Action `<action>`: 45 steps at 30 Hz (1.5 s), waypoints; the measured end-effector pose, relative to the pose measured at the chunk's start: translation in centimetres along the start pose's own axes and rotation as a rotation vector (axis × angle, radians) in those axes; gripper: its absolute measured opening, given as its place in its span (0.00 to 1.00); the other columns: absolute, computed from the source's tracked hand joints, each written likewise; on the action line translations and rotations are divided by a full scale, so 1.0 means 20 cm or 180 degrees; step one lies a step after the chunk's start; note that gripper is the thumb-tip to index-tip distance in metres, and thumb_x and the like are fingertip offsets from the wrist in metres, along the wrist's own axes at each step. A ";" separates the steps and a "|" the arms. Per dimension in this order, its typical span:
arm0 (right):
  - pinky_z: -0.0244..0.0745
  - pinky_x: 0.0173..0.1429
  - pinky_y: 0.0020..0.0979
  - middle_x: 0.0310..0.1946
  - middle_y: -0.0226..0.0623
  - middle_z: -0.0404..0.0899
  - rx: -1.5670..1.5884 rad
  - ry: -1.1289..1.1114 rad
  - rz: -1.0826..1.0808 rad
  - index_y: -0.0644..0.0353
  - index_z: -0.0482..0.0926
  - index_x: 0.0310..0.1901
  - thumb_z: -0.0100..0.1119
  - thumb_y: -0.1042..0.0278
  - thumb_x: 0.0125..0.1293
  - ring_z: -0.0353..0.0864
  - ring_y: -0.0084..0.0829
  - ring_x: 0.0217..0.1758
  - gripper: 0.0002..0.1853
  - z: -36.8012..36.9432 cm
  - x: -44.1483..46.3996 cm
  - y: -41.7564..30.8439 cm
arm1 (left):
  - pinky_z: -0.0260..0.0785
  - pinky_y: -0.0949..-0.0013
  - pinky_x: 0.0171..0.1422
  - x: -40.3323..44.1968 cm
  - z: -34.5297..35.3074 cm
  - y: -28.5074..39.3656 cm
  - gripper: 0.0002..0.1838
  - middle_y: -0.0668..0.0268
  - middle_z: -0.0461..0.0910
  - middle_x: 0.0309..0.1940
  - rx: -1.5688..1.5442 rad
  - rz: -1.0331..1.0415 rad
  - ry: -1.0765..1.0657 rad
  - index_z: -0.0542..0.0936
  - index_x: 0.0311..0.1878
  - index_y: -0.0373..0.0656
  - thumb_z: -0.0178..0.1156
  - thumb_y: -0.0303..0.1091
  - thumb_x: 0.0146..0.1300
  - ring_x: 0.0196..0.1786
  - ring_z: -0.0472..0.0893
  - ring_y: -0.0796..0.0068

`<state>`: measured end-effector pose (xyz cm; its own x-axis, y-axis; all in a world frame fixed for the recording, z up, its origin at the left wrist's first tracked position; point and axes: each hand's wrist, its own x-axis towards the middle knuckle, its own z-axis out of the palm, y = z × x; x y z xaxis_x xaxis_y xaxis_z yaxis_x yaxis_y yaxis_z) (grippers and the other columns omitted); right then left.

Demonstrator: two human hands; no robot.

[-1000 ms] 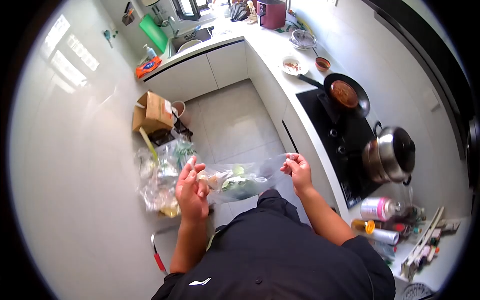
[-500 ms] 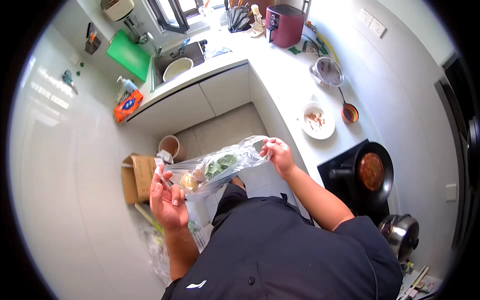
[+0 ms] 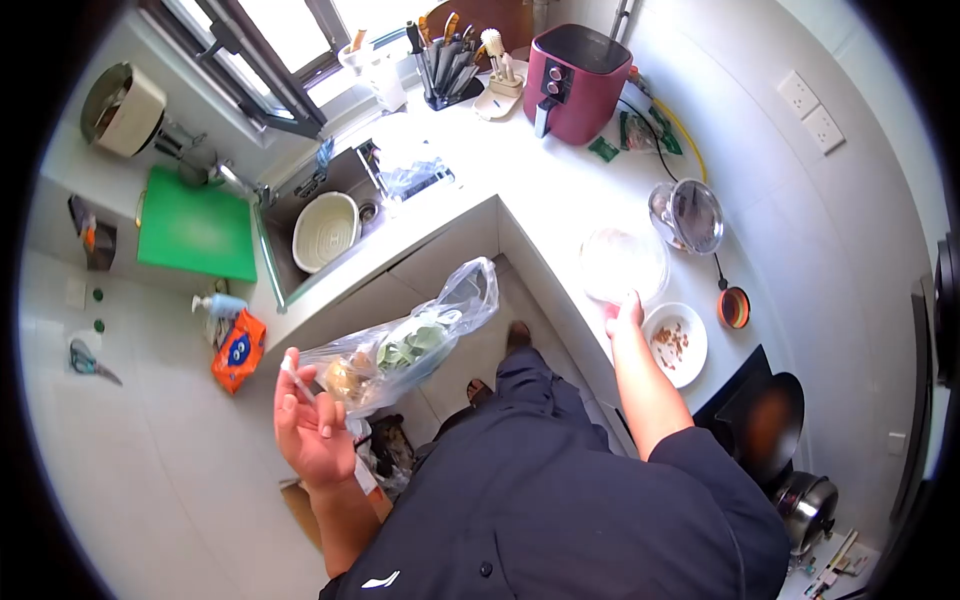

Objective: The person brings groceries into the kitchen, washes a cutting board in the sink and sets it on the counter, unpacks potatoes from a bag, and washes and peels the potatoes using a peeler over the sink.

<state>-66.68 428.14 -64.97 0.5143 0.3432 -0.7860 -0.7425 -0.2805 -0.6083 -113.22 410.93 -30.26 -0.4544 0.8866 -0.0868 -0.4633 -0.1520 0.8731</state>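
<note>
Plastic bag (image 3: 466, 300), clear, containing leafy greens (image 3: 412, 347) and brownish produce (image 3: 348, 379), is suspended over the floor (image 3: 515, 285), its end gripped by the part-curled fingers of the left hand (image 3: 318, 435). Right hand (image 3: 626, 316) is at the near edge of a clear round container (image 3: 625, 262) over the countertop (image 3: 555, 180), beside a white bowl (image 3: 661, 368); whether those fingers are closed cannot be determined.

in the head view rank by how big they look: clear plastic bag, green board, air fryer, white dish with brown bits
1. Clear plastic bag
2. Green board and air fryer, too alike to rank
3. White dish with brown bits
</note>
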 end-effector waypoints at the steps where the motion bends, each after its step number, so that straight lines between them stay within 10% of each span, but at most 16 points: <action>1: 0.72 0.62 0.47 0.55 0.36 0.71 0.0002 0.0090 -0.0339 0.52 0.71 0.63 0.69 0.46 0.63 0.70 0.36 0.58 0.32 0.02 0.04 0.00 | 0.55 0.76 0.30 0.12 0.00 0.00 0.36 0.66 0.79 0.62 -0.0021 0.0029 -0.0059 0.62 0.79 0.34 0.50 0.45 0.74 0.22 0.62 0.85; 13: 0.79 0.56 0.57 0.51 0.39 0.77 0.0597 -0.0886 0.0150 0.47 0.74 0.56 0.63 0.64 0.63 0.78 0.45 0.57 0.19 0.41 0.35 -0.13 | 0.56 0.79 0.28 1.03 0.21 -0.05 0.33 0.64 0.84 0.61 -0.0326 0.0193 -0.0046 0.64 0.78 0.33 0.52 0.42 0.75 0.22 0.62 0.86; 24: 0.78 0.55 0.59 0.63 0.41 0.69 0.0204 -0.0788 0.0098 0.40 0.57 0.70 0.64 0.67 0.64 0.75 0.44 0.59 0.36 1.74 0.05 0.43 | 0.55 0.78 0.29 1.34 0.31 -0.02 0.35 0.68 0.83 0.63 -0.0114 -0.0011 -0.0474 0.61 0.79 0.34 0.50 0.44 0.76 0.22 0.62 0.85; 30: 0.77 0.46 0.42 0.62 0.40 0.71 -0.0035 -0.0805 -0.0127 0.46 0.57 0.72 0.75 0.61 0.57 0.74 0.38 0.58 0.44 2.27 0.06 0.49 | 0.57 0.75 0.30 1.40 0.35 0.02 0.37 0.67 0.81 0.65 -0.0005 -0.0250 -0.0905 0.56 0.81 0.33 0.49 0.44 0.77 0.23 0.65 0.83; 34: 0.76 0.43 0.37 0.43 0.34 0.79 -0.1349 -0.0651 -0.1390 0.59 0.68 0.68 0.74 0.50 0.63 0.79 0.32 0.40 0.38 2.03 0.23 0.55 | 0.58 0.73 0.32 1.48 0.38 0.05 0.39 0.60 0.78 0.67 -0.0129 -0.0490 -0.1322 0.48 0.83 0.31 0.47 0.42 0.77 0.26 0.67 0.80; 38: 0.78 0.47 0.36 0.39 0.31 0.78 0.0375 -0.0026 -0.1171 0.57 0.74 0.57 0.64 0.53 0.69 0.78 0.29 0.38 0.22 1.18 0.08 0.45 | 0.59 0.74 0.34 1.58 0.37 0.09 0.40 0.57 0.77 0.69 -0.0123 -0.0708 -0.1911 0.45 0.83 0.30 0.47 0.43 0.79 0.28 0.67 0.80; 42: 0.74 0.37 0.36 0.44 0.36 0.78 0.0260 0.2900 -0.1244 0.57 0.75 0.47 0.57 0.58 0.69 0.75 0.28 0.33 0.13 0.13 0.22 0.46 | 0.54 0.77 0.31 1.67 0.42 0.11 0.41 0.60 0.79 0.67 0.0125 -0.0775 -0.1960 0.48 0.83 0.30 0.51 0.43 0.78 0.26 0.63 0.84; 43: 0.77 0.63 0.43 0.60 0.49 0.76 0.0950 0.3139 -0.0552 0.65 0.65 0.70 0.54 0.56 0.72 0.79 0.43 0.55 0.31 -0.07 0.21 0.42 | 0.54 0.77 0.31 1.70 0.41 0.13 0.41 0.61 0.79 0.67 0.0144 -0.0760 -0.2053 0.48 0.82 0.30 0.51 0.43 0.78 0.26 0.63 0.84; 45: 0.80 0.47 0.44 0.63 0.50 0.73 0.1868 0.3185 -0.0300 0.50 0.54 0.79 0.51 0.54 0.74 0.84 0.42 0.48 0.36 -0.13 -0.17 0.13 | 0.55 0.77 0.33 1.76 0.43 0.12 0.40 0.62 0.78 0.68 0.0132 -0.0764 -0.2280 0.48 0.82 0.30 0.50 0.44 0.79 0.28 0.64 0.83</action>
<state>-69.31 423.92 -64.25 0.4929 -0.5937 -0.6360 -0.6333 0.2565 -0.7302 -123.76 445.46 -27.13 0.2674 0.9626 0.0439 -0.4518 0.0850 0.8881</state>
